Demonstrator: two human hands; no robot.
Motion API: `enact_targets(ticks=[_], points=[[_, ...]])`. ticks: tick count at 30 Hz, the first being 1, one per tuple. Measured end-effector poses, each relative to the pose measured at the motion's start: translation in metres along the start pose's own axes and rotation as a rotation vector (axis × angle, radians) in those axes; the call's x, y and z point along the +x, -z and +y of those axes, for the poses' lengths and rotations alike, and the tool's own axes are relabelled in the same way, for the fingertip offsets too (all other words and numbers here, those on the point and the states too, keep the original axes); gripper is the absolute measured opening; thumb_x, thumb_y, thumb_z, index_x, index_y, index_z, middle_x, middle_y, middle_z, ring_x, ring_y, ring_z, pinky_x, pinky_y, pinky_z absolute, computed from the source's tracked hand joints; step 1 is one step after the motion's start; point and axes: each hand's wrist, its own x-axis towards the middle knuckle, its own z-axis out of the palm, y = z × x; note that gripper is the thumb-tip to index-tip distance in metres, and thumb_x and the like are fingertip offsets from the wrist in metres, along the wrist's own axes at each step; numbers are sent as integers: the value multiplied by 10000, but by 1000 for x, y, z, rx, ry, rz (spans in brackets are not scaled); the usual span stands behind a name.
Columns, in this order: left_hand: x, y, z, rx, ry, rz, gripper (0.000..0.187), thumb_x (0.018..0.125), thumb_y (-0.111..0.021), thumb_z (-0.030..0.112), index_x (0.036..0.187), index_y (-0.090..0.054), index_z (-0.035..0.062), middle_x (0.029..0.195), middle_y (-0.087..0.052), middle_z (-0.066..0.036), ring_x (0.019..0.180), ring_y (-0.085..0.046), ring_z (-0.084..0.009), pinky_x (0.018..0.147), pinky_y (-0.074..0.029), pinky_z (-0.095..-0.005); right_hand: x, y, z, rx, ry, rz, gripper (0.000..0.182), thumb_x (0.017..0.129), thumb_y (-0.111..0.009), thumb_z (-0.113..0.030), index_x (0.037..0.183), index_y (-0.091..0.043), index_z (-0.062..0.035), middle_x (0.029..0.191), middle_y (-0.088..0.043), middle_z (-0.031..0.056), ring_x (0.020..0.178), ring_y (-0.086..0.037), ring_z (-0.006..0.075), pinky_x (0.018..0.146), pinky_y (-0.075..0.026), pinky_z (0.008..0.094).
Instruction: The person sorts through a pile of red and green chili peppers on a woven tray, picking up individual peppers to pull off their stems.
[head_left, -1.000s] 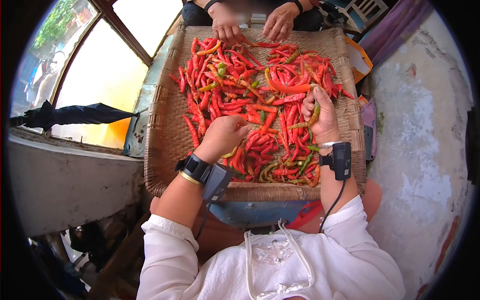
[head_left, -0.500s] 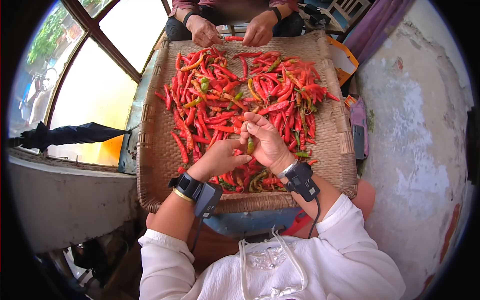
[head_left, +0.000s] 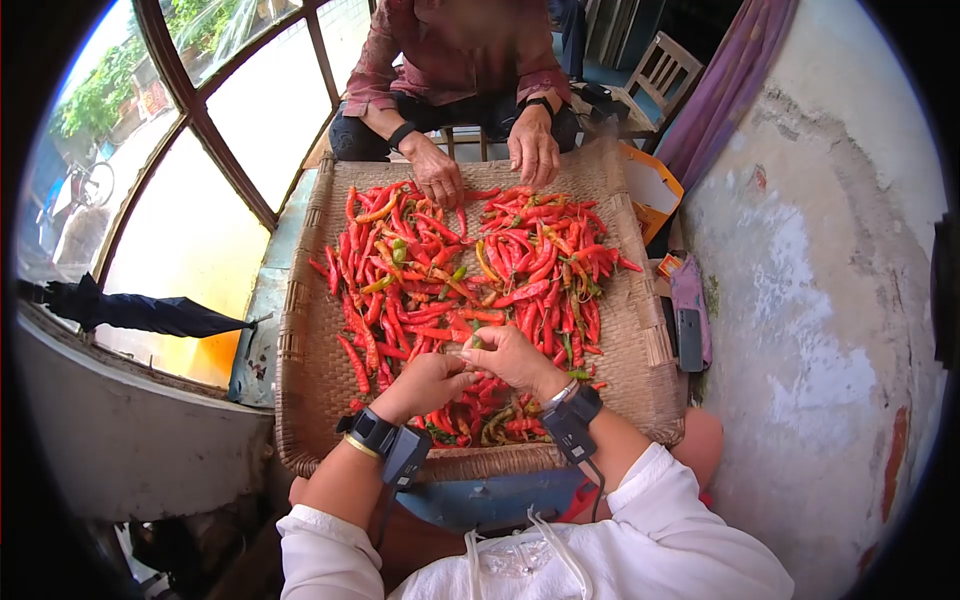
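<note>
Red chili peppers [head_left: 520, 255], with some green and orange ones among them, lie heaped on a woven tray [head_left: 625, 400]. Over the near part of the heap, my left hand [head_left: 430, 384] and my right hand [head_left: 515, 358] meet at the fingertips. A small green pepper [head_left: 474, 342] shows between the thumb and fingers of my right hand. My left hand's fingers are pinched beside it, and what they hold, if anything, is hidden.
Across the tray sits a person [head_left: 450, 60], one hand [head_left: 436, 172] touching a red pepper, the other hand [head_left: 533, 150] over the far edge. A phone [head_left: 690, 340] lies right of the tray; a folded umbrella [head_left: 150, 310] is at left.
The view has tilted up. My hands have come together at the fingertips. The other person's hands have moved apart and lowered, and the red pepper between them is now near one hand.
</note>
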Motion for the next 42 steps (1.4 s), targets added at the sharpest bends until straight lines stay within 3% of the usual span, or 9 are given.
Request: enact_targets(ticks=[3, 5, 9, 12, 15, 24, 29, 34, 42], points=[[3, 0, -12, 247, -69, 53, 240, 811, -583, 235, 754, -593, 2, 574, -537, -142, 519, -527, -221, 537, -439, -324, 5, 23, 0, 164, -77, 159, 131, 845, -557, -136, 916, -581, -29, 706, -574, -1, 579, -515, 42, 494, -420, 181], [4, -2, -23, 435, -109, 98, 240, 791, -575, 256, 759, -608, 21, 633, -574, -162, 603, -575, -301, 581, -453, -377, 6, 34, -1, 703, 95, 329, 195, 847, -553, -139, 1006, -557, -26, 742, -585, 12, 612, -546, 59, 523, -456, 192], [1, -3, -24, 597, -10, 7, 248, 768, -575, 309, 850, -628, 81, 750, -614, -137, 735, -592, -311, 663, -464, -403, 2, 44, -7, 814, 53, 413, 283, 831, -576, -143, 1073, -518, -7, 780, -584, 18, 622, -559, 72, 492, -440, 189], [-1, -2, -21, 681, 27, -66, 272, 758, -573, 336, 912, -618, 116, 800, -622, -123, 782, -593, -303, 698, -462, -402, -1, 37, 15, 1, -167, 135, 352, 804, -585, -211, 1069, -541, 14, 770, -611, 83, 722, -601, 153, 594, -467, 243], [1, -3, -34, 692, -34, -149, 285, 754, -568, 343, 940, -607, 130, 806, -624, -116, 797, -594, -299, 708, -459, -401, -10, 27, 7, -492, -33, -71, 323, 764, -594, -226, 1007, -592, -12, 806, -629, 122, 770, -605, 202, 671, -467, 292], [5, -6, -47, 658, -128, -175, 173, 711, -614, 246, 803, -629, 100, 771, -621, -106, 783, -594, -279, 682, -457, -399, -67, 48, -18, -669, -53, 3, 296, 729, -634, -205, 959, -607, -20, 735, -618, 95, 677, -595, 183, 626, -458, 298], [-1, 3, -23, 323, -129, -59, 172, 736, -593, 207, 766, -612, 39, 708, -595, -144, 686, -589, -291, 625, -466, -360, -86, 57, 1, -534, -48, -24, 281, 738, -633, -181, 955, -603, -4, 743, -623, 86, 680, -591, 162, 630, -456, 283], [-3, -2, -6, -143, 9, -19, 81, 867, -533, 114, 853, -551, 36, 730, -593, 3, 589, -528, -48, 543, -439, -182, -77, 44, 23, -374, 75, 37, 319, 749, -634, -180, 1011, -575, -8, 702, -604, 71, 668, -585, 149, 615, -453, 283], [0, -20, 29, -380, 51, 73, 89, 865, -549, 139, 838, -555, 54, 698, -601, -1, 554, -526, -32, 523, -438, -160, -92, 41, 5, -222, -52, -88, 326, 776, -616, -147, 1059, -550, -1, 714, -602, 56, 638, -588, 123, 604, -465, 251]])
